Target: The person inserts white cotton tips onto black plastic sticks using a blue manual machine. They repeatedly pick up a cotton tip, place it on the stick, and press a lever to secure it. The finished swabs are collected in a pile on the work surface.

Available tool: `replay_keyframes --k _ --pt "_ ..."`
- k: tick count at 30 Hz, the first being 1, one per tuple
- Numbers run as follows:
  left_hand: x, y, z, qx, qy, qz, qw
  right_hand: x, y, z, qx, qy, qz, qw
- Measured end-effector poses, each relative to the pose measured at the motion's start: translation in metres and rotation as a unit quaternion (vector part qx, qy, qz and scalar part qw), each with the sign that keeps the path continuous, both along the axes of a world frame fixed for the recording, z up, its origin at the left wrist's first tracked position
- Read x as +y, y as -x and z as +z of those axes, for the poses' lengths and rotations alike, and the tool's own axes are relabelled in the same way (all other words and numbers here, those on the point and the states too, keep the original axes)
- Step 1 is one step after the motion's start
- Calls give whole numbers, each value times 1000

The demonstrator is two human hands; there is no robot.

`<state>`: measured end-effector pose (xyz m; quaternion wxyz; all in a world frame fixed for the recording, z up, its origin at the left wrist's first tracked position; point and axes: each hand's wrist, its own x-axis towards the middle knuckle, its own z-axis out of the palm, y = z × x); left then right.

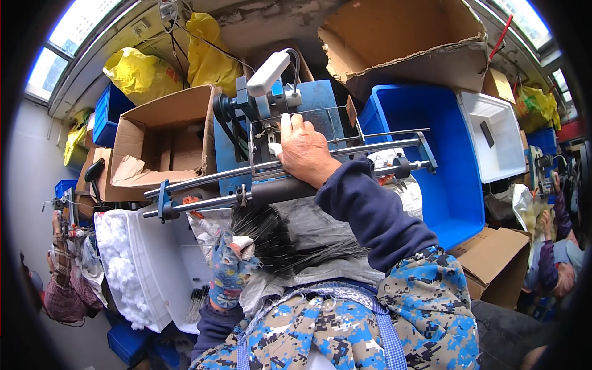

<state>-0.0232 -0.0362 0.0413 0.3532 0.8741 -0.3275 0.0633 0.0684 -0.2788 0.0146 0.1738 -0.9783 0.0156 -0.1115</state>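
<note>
My left hand (231, 265), in a patterned glove with fingertips showing, is closed beside a bundle of thin dark wires (265, 237). Whatever those fingers hold is too fine to make out. The wires fan across a grey plastic sheet (314, 222) over my lap. Bare and bent at the fingers, my right hand (305, 148) reaches to the middle of a blue bench machine (317, 102). Its fingertips are closed at a small metal part under the machine's head, and the hand hides what lies between them. A white box-shaped unit (268, 73) sits on the machine's top.
Steel rails (364, 148) cross in front of the machine, with a dark padded roller (280, 190). A blue tub (431, 154) stands right, a cardboard box (163, 135) left. A white bin (176, 246) is at lower left. Co-workers sit at both far sides.
</note>
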Motion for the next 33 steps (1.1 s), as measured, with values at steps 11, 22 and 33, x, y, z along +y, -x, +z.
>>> replay_keyframes --k 11,22,33 --pt "16 -1 -3 -4 -27 49 998 -47 14 19 50 78 38 995" --pt "11 -3 -4 49 17 147 988 -94 14 39 59 218 30 974" --pt "-43 15 5 181 144 -41 972 24 115 51 16 -628 242 739"
